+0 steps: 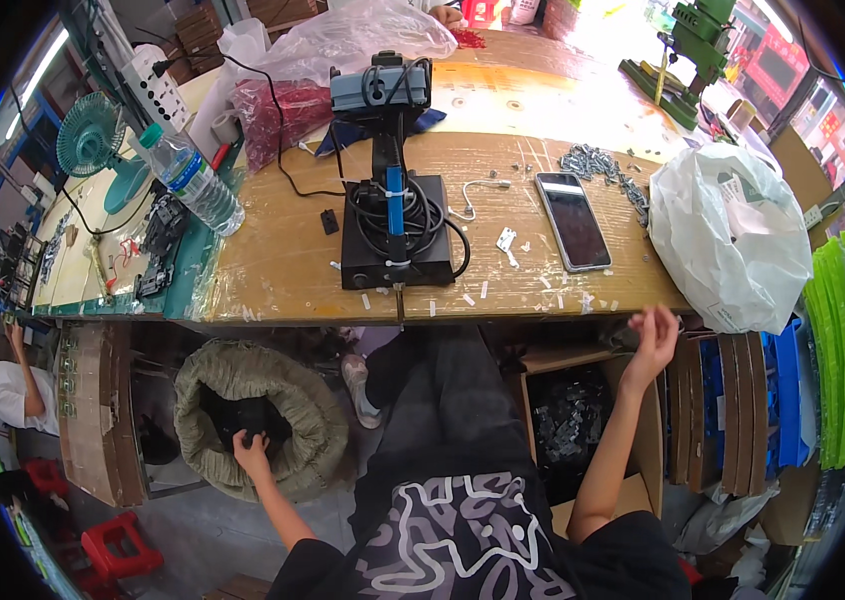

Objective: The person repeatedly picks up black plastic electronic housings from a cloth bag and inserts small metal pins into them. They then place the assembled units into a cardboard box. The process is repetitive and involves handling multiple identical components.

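Note:
My left hand (253,447) is over the mouth of a greenish woven sack (318,425). Its fingers are apart, with dark contents (243,415) below them; nothing held shows. At the table's front right edge is my right hand (653,340), raised with loosely bent fingers and no visible object in them. Close to it hangs a white plastic bag (733,235) that bulges over the edge. Below and left of that hand, a cardboard box (648,450) under the table contains many small black parts (573,415).
A black stand with coiled cable (398,230) stands on the cardboard-covered tabletop (283,260). Around it are a phone (575,222), loose screws (598,165), a water bottle (193,182) and a green fan (93,140). A green press (693,50) is far right; red stools (121,548) stand left, near another person (18,390).

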Demonstrator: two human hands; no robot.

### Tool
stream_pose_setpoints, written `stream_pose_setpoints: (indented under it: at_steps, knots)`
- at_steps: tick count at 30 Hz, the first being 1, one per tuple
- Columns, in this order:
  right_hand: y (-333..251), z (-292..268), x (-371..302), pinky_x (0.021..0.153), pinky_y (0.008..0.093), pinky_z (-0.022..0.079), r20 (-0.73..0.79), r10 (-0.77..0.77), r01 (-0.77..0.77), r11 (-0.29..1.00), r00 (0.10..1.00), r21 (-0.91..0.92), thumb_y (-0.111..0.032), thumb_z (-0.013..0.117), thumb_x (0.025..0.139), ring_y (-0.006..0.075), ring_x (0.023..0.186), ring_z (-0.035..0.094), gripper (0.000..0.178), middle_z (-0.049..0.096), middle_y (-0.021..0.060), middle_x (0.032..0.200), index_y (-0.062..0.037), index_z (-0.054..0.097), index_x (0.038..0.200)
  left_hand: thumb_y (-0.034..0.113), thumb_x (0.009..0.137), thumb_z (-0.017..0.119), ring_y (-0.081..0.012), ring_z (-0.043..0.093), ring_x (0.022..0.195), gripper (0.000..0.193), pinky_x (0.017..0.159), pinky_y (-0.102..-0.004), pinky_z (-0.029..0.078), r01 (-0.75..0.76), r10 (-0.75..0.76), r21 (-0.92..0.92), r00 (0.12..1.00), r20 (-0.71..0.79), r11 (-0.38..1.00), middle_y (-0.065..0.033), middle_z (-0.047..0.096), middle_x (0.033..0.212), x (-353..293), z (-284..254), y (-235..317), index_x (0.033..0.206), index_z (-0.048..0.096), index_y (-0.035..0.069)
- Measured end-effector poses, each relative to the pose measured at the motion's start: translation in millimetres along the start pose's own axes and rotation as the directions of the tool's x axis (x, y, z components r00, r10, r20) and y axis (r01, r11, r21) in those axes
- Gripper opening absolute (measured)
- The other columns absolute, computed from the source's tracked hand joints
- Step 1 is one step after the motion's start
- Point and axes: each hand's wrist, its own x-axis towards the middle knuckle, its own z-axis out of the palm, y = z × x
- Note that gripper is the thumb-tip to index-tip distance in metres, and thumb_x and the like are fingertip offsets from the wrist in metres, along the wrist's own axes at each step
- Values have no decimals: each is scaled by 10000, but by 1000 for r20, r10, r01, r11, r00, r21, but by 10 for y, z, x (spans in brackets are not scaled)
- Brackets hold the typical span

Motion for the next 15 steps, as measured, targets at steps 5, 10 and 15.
stream_pose_setpoints:
  at_steps: [5, 10, 15]
  knots:
    - [-75, 543, 609, 675, 247, 448, 300, -77, 136, 974, 951, -180, -25, 497, 802, 134, 752, 549, 164, 565, 74, 862, 12, 517, 961, -9, 727, 460, -194, 536, 692, 214, 593, -295, 464, -63, 85, 121, 978, -189, 991, -82, 459, 819, -103, 5, 313, 940, 459, 15]
    - [344, 979, 1274, 681, 272, 456, 477, -78, 304, 857, 876, -417, -34, 524, 742, 176, 742, 576, 207, 592, 109, 865, 3, 547, 945, 81, 746, 426, -183, 484, 612, 151, 550, -308, 402, -279, 570, 686, 786, -239, 672, -88, 493, 796, 120, -396, 173, 884, 468, 36]
    - [620, 1266, 1737, 658, 266, 450, 567, -27, 371, 781, 823, -502, -82, 577, 700, 168, 713, 570, 245, 601, 106, 859, -18, 582, 937, 151, 768, 484, -146, 473, 678, 207, 577, -272, 392, 158, -177, -82, 918, -354, 984, -86, 492, 788, 188, -517, 231, 946, 476, 45]
